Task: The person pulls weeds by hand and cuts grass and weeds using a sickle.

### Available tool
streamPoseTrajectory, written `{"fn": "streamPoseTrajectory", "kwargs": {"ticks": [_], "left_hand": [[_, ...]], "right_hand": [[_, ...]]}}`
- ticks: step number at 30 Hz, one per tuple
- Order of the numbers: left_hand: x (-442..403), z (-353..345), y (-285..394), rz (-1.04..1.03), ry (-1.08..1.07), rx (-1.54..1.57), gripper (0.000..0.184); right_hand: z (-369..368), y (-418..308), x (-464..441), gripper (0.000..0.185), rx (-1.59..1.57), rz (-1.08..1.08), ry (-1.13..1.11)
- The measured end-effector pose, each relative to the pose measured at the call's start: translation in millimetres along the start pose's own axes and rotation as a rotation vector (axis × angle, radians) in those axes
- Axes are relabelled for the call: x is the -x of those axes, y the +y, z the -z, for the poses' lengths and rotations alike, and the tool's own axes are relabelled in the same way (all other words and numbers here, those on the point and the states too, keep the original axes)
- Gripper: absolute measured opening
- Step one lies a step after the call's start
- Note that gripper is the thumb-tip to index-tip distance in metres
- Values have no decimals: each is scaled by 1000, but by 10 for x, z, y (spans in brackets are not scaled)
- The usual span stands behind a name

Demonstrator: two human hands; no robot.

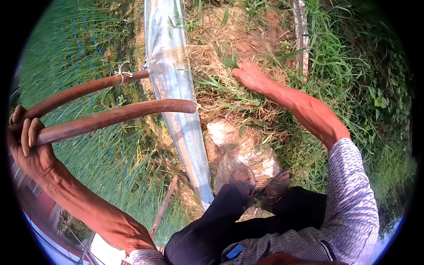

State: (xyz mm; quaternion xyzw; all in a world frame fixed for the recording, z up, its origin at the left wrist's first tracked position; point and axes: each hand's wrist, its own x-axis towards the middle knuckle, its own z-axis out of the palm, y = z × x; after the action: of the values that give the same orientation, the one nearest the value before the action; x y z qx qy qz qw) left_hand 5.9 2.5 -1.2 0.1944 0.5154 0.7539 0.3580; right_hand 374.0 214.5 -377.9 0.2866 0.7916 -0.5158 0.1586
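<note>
At the far left, my left hand (33,145) is closed around two curved wooden poles. The upper pole (84,90) has a white tie near its end, which meets the edge of a long plastic sheet (172,79). The lower pole (115,115) ends over that sheet. My right hand (248,75) reaches down to the ground right of the sheet, its fingers closed round some green grass blades (229,61) above dry, matted grass (212,88).
Tall thin green plants (57,57) with blue strings fill the left side. A second narrow plastic strip (301,39) lies at the upper right, beside dense grass. My feet (242,176) stand on bare soil below. A stick (164,205) leans at the lower left.
</note>
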Motion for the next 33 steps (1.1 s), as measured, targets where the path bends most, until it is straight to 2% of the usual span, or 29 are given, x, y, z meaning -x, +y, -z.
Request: {"fn": "streamPoseTrajectory", "kwargs": {"ticks": [1, 2, 3, 5, 7, 8, 10, 11, 13, 14, 16, 18, 21, 22, 23, 24, 25, 26, 27, 29, 31, 33], "left_hand": [[-9, 1, -19, -14, -25, 9, 17], [-19, 24, -28, -19, -39, 17, 17], [-32, 44, -34, -25, -52, 26, 17], [-49, 94, 21, -16, -54, 48, 16], [-44, 92, 40, -21, -46, 38, 16], [-57, 147, 69, -51, -1, -5, 18], [-117, 206, 129, -47, -6, -17, 22], [-148, 238, 161, -45, -9, -23, 24], [-163, 250, 168, 8, -76, 7, 21], [-158, 238, 158, 25, -96, 16, 19], [-143, 182, 69, -7, -131, 34, 17], [-161, 188, 45, -28, -125, 23, 15], [-163, 158, 58, -8, -96, -30, 11], [-141, 46, -29, -150, 136, -308, 12], [-153, -11, -27, -183, 246, -351, 13], [-164, -64, -27, -210, 359, -395, 15], [-175, -114, -27, -231, 472, -438, 17], [-274, 189, 143, -44, 161, -195, 18], [-285, 320, 183, 42, 117, 2, 18], [-307, 567, 250, 236, 84, 398, 20], [-293, 545, 212, 247, 108, 526, 18], [-296, 504, 206, 267, 114, 571, 17]], "right_hand": [[-215, 136, 304, 34, 287, 235, -91], [-290, 97, 620, 29, 298, 95, -312], [-369, 140, 799, 20, 445, 178, -564], [-169, -36, 1004, 21, 465, 286, -563], [-16, 125, 883, 49, 568, 396, -270], [46, 187, 882, 49, 565, 395, -278], [219, 168, 956, 107, 459, -28, -203], [44, 374, 1119, 109, 477, 8, -195], [-159, 331, 1532, 95, 580, -56, -415], [-418, 569, 1603, 83, 707, 1, -433], [-511, 666, 1574, 71, 848, 55, -446], [-377, 682, 1327, 50, 604, -203, -588], [129, 522, 1031, 38, 468, 152, 116], [498, 92, 950, 48, 513, -19, 104], [744, 118, 695, 45, 540, -94, 177], [1026, -99, 659, 41, 627, -21, 350], [1243, 4, 515, 42, 666, 298, 620], [1464, -295, 583, 21, 709, 278, 638], [1599, -1204, 957, 31, 154, 169, 539], [1498, -660, 784, 27, 706, 193, 661], [732, -546, 947, 46, 595, 279, 924], [-42, 42, 1161, 52, 628, 431, -58]]}}
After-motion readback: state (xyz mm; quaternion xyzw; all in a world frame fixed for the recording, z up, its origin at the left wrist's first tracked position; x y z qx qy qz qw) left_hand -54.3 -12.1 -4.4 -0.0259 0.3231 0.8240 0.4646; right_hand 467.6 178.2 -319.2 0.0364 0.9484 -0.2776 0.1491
